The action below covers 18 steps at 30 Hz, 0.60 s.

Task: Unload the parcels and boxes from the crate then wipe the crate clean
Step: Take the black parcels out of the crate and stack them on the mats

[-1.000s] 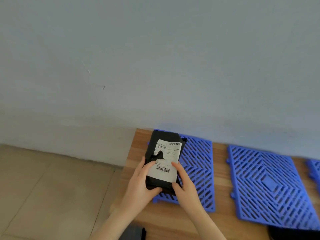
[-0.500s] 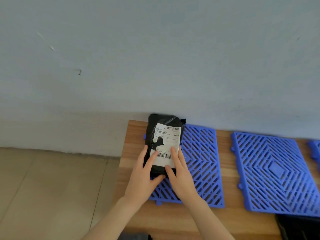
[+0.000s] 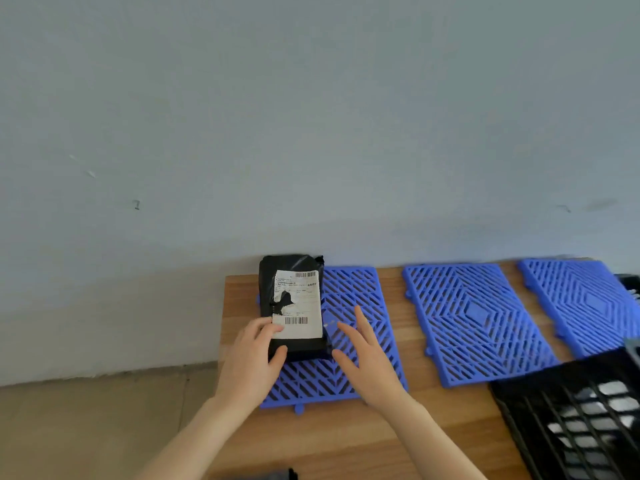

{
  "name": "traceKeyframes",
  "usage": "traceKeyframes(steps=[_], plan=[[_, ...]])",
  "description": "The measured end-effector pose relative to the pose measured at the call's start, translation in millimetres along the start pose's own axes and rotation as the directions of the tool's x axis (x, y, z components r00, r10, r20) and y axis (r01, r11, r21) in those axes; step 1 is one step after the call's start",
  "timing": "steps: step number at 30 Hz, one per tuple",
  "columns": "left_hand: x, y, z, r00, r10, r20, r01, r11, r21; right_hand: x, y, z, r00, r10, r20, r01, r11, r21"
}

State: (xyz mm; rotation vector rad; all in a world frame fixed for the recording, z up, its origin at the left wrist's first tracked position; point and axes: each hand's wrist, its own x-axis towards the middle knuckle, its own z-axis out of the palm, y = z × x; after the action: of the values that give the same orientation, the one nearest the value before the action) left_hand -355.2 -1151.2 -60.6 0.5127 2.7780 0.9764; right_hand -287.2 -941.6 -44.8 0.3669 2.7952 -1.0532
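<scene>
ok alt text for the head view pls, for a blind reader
A left hand grips the near end of a black parcel with a white label, lying on a blue grid mat on a wooden table; the right hand hovers open beside it. A black crate sits at lower right.

**One cam only on this rig, head-mounted**

All I get from here is the single head view, so there's no second angle to overlap. It looks forward and down from the wearer's head at the wooden table against the grey wall. Wide lens, close range. The left hand, right hand and black parcel sit mid-frame. The black crate is cut off lower right.
</scene>
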Motion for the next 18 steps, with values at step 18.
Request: traceKeyframes(steps=[18], plan=[[-99, 304, 80, 0.787, 0.613, 0.073, -0.571, 0.768, -0.289, -258, 48, -243, 0.874, -0.037, -0.485, -0.016, 0.994, -0.104]])
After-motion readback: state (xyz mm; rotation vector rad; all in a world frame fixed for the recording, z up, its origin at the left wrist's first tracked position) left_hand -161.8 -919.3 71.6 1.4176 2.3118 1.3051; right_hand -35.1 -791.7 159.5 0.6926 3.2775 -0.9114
